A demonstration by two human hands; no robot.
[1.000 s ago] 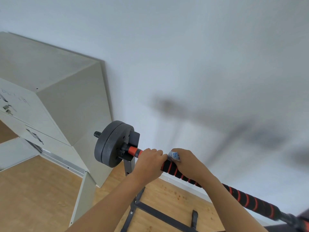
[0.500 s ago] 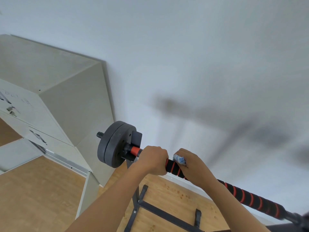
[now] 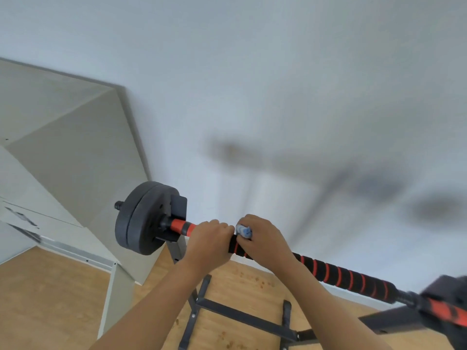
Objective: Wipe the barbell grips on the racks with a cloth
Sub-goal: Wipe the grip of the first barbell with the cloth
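Observation:
A barbell (image 3: 341, 274) with a black foam grip striped in red lies across a dark metal rack (image 3: 177, 248). Black weight plates (image 3: 141, 218) sit on its left end. My left hand (image 3: 209, 241) is closed around the bar just right of the red collar. Right beside it, my right hand (image 3: 265, 238) presses a small blue-and-white cloth (image 3: 243, 230) onto the grip; only a bit of cloth shows above my fingers.
A grey metal cabinet (image 3: 63, 160) stands to the left, close to the plates. A white wall (image 3: 278, 84) is directly behind the bar. The rack's dark floor frame (image 3: 240, 317) crosses the wooden floor (image 3: 50, 299) below my arms.
Both hands stay close together near the left end of the grip; the right hand with the cloth has shifted slightly along the bar. The view has drifted a little.

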